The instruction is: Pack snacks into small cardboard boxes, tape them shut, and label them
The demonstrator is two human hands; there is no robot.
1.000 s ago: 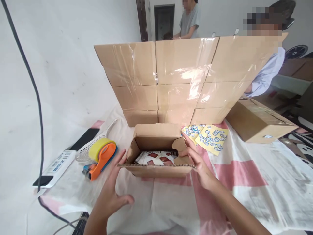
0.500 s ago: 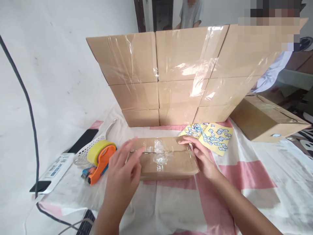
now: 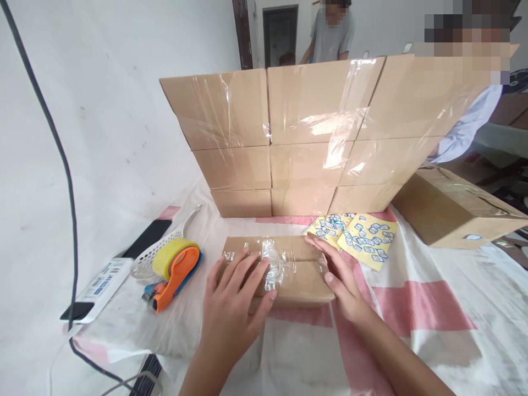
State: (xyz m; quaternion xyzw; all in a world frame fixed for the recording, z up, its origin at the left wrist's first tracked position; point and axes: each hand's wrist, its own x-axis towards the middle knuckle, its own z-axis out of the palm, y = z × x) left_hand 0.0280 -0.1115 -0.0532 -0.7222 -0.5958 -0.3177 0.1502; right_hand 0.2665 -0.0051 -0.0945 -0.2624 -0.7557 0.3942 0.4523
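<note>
Head view showed a small cardboard box (image 3: pixel 284 269) lying near the front edge of the worktop (image 3: pixel 433 308), its flaps down and meeting along a seam. A crumpled scrap of clear tape (image 3: pixel 274 267) sat across the middle of that seam, but no clean fresh strip ran its length. The left hand (image 3: pixel 235 308) lay flat and open on the box's left half, fingers spread and pressing the top, grasping nothing. The right hand (image 3: pixel 340 275) rested against the box's right end, fingers extended along the upper edge, steadying it rather than gripping.

By that look, the closing was done and the sealing was not: the flaps were held shut by hand pressure. The tape dispenser (image 3: pixel 175 269), orange with a yellowish roll, lay untouched toward the left edge of the worktop, just beside a white perforated scoop (image 3: pixel 157 253), with a dark phone (image 3: pixel 144 239) and a white labelled device (image 3: pixel 97 286) further left. Yellow sticker sheets (image 3: pixel 363 239) lay just behind the box's right end, none of them visibly on the box.

Along the back edge stood a stack of taped boxes (image 3: pixel 313 132), three rows high. Another sealed box (image 3: pixel 454 206) lay at the right, and two other people were partly visible beyond the stack.
</note>
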